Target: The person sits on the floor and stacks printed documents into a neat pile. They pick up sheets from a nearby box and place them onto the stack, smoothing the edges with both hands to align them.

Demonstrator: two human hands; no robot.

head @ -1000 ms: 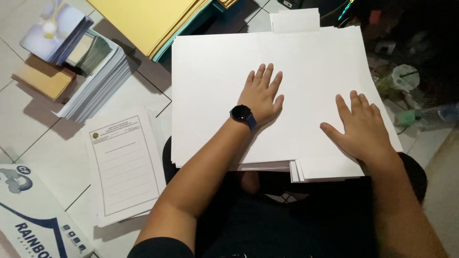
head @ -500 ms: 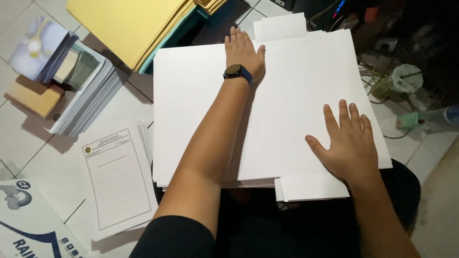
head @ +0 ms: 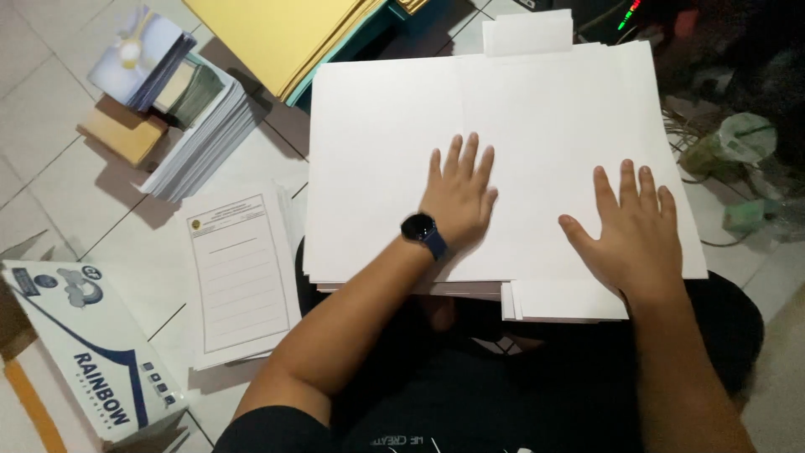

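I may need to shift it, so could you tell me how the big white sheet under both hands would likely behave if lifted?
The big white sheet looks thin and wide, so probably floppy and light. It lies on a paper stack, so it may slide.

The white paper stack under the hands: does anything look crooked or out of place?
Yes. The white paper stack is uneven: lower sheets jut out at the near edge beside the right hand, and a smaller sheet sticks out at the far edge. The left hand lies flat on top.
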